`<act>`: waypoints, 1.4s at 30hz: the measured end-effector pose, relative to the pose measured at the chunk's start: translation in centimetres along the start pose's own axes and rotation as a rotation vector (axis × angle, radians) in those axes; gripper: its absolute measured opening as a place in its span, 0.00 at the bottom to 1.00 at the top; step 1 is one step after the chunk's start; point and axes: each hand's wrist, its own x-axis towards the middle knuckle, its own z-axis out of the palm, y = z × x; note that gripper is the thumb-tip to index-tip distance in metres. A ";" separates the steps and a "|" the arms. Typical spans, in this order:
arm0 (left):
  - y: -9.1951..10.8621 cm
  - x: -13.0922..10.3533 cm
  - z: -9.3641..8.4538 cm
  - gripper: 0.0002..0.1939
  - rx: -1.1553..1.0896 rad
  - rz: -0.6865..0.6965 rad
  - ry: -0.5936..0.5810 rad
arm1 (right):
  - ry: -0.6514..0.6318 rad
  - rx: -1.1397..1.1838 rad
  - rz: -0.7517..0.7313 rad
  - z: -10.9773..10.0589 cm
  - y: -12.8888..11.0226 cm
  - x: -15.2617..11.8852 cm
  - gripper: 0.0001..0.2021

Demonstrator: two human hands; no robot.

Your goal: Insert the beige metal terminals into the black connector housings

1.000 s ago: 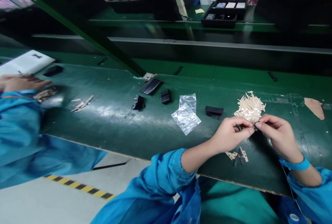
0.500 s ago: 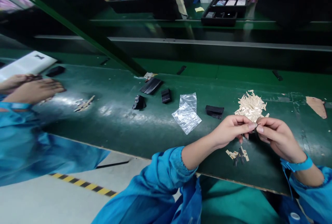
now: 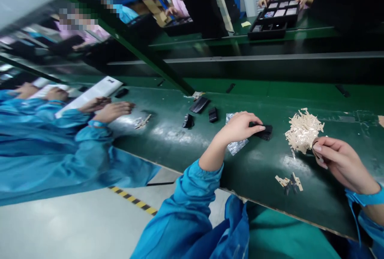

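Note:
My left hand (image 3: 241, 128) has reached over to a black ribbed plastic block (image 3: 265, 132), with thumb and fingertips closed at its near end. Partly under that hand lies a clear plastic bag (image 3: 237, 147). My right hand (image 3: 334, 155) pinches a small, thin dark piece (image 3: 315, 147) between thumb and fingers; its exact kind is too small to make out. Just left of that hand sits a heap of cream-coloured flat pieces (image 3: 303, 129). Nearer the table edge is a small group of cream pieces joined with dark grey parts (image 3: 290, 184).
Several black ribbed blocks (image 3: 199, 105) lie left of the bag, below a slanted green post (image 3: 168, 71). Further left, a co-worker's hands (image 3: 115, 111) are near a white panel (image 3: 93, 93) and a few cream pieces (image 3: 143, 121). Across the bench, a person handles a black compartment tray (image 3: 274, 19).
My hands were together in front of the cream heap; now the left has moved left to the black block, while the right stays by the heap. The view has shifted left.

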 end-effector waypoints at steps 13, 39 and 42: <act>3.8 -1.4 3.2 0.15 -0.599 -0.062 0.211 | 0.105 -0.030 -0.112 1.9 -0.3 0.2 0.16; 7.7 -2.5 10.6 0.24 -1.259 -0.126 0.026 | 0.416 -0.168 -0.278 3.6 0.3 -1.0 0.07; 7.7 -2.0 10.0 0.20 -1.338 -0.223 0.035 | 0.449 -0.242 -0.325 4.2 0.1 -1.2 0.07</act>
